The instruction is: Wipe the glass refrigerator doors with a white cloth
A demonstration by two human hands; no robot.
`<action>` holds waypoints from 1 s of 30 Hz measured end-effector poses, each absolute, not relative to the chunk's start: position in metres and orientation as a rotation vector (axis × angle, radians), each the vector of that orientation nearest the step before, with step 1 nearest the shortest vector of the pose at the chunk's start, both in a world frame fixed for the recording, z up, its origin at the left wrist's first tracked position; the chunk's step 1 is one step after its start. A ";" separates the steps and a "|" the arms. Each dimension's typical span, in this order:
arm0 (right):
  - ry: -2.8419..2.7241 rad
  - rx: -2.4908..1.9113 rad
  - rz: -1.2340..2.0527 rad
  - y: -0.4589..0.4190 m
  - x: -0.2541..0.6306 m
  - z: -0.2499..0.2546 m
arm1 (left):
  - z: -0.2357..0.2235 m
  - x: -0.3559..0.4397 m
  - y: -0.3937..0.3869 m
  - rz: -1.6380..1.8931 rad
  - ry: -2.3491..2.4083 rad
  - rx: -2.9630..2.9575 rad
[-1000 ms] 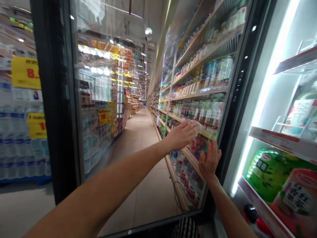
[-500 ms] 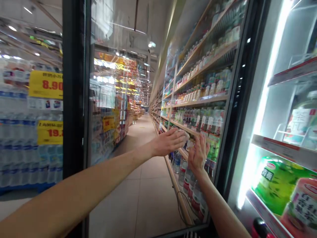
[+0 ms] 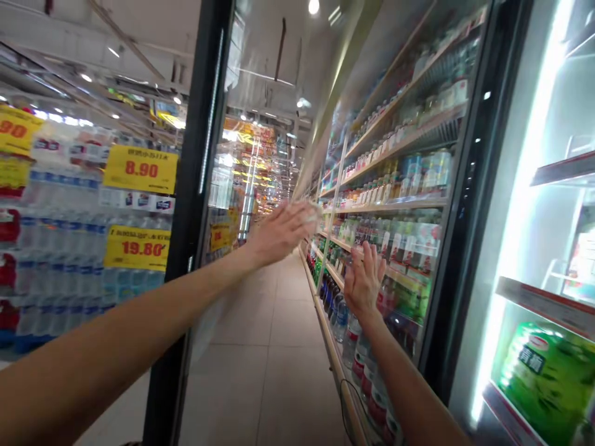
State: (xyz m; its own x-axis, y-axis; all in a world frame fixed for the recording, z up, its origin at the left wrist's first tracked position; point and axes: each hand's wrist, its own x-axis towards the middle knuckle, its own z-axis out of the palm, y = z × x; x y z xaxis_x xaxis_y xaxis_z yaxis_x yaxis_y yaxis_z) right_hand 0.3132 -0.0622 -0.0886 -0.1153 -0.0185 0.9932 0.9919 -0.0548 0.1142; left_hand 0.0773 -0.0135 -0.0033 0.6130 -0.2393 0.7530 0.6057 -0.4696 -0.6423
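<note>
A black-framed glass door (image 3: 242,378) fills the middle of the head view. My left hand (image 3: 282,230) reaches across it, fingers stretched, pressing a crumpled white wipe (image 3: 312,217) against the pane. The wipe is blurred and partly under my fingers, so I cannot tell whether it is cloth or paper. Lower and to the right, my right hand (image 3: 365,279) is raised with its fingers apart and nothing in it. Its palm faces the glass; whether it touches is unclear.
At right is a lit cooler with shelves (image 3: 542,303) and a green drink pack (image 3: 542,371). Bottled drinks line the shelves (image 3: 395,204) seen in the glass. Left of the door's black edge (image 3: 198,155) stand stacked water packs (image 3: 60,229) with yellow price signs (image 3: 139,168).
My left hand with the wipe has swept left over the glass, away from my right hand. My right hand stays raised near the pane. The view has turned left, showing more water packs.
</note>
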 end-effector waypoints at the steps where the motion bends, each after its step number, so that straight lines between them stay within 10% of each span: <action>1: -1.251 -1.174 -1.351 -0.061 0.313 -0.090 | -0.001 0.070 -0.013 -1.104 -0.395 -1.768; 8: -1.277 -1.125 -1.352 -0.066 0.298 -0.075 | -0.015 0.043 -0.011 -0.657 0.031 -1.864; 15: -1.339 -1.047 -1.410 -0.058 0.272 -0.046 | 0.004 0.026 -0.010 -1.233 -0.541 -1.648; 20: -1.378 -1.056 -1.423 -0.053 0.270 -0.049 | -0.012 0.014 -0.009 -0.719 -0.130 -1.835; 26: -1.373 -1.040 -1.444 -0.054 0.269 -0.049 | 0.008 0.006 -0.003 -1.341 -0.677 -1.595; 30: -1.369 -1.028 -1.454 -0.053 0.269 -0.049 | -0.003 0.009 -0.003 -0.800 -0.190 -1.791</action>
